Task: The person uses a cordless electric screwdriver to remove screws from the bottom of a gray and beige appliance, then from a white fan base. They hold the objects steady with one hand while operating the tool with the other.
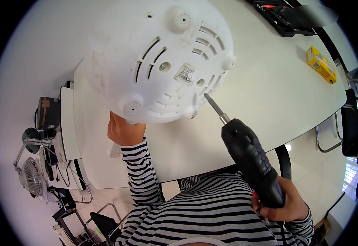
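Observation:
A large round white plastic appliance is tilted so that its underside faces me. Vent slots, round feet, recessed screw holes and a worn paper label show on it. My left hand grips its lower left edge, with part of the fingers hidden behind the shell. In my right hand is a black electric screwdriver, its handle wrapped by the fingers. The long metal bit points up and left, its tip close to the right side of the underside. From this view I cannot tell whether the tip touches it.
Beneath lies a pale table. A yellow box sits at its right, and an open black tool case at the far right. A metal fan and a dark box are to the left. Black chairs stand at the right.

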`<action>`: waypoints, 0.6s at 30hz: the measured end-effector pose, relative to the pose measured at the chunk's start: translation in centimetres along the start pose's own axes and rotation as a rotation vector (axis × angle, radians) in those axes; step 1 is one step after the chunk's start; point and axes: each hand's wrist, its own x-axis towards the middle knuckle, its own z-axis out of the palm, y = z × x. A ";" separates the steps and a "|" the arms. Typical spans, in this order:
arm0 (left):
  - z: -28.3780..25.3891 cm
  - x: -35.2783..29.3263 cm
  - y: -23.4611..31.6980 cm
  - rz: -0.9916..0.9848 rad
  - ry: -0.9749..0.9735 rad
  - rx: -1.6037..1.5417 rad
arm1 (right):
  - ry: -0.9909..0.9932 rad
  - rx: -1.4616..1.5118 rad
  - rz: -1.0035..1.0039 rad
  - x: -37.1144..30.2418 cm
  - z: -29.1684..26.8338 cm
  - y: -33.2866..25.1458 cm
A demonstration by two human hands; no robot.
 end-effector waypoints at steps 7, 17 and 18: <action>0.2 0.0 -0.4 0.001 -0.034 0.010 | -0.011 -0.065 0.017 1.4 -0.6 -0.5; 0.6 -0.5 -1.2 0.074 -0.071 0.103 | -0.008 -0.113 -0.010 2.5 -1.1 -0.3; 0.7 -0.6 -1.4 0.102 -0.062 0.096 | 0.020 -0.096 -0.028 2.6 -0.9 -0.2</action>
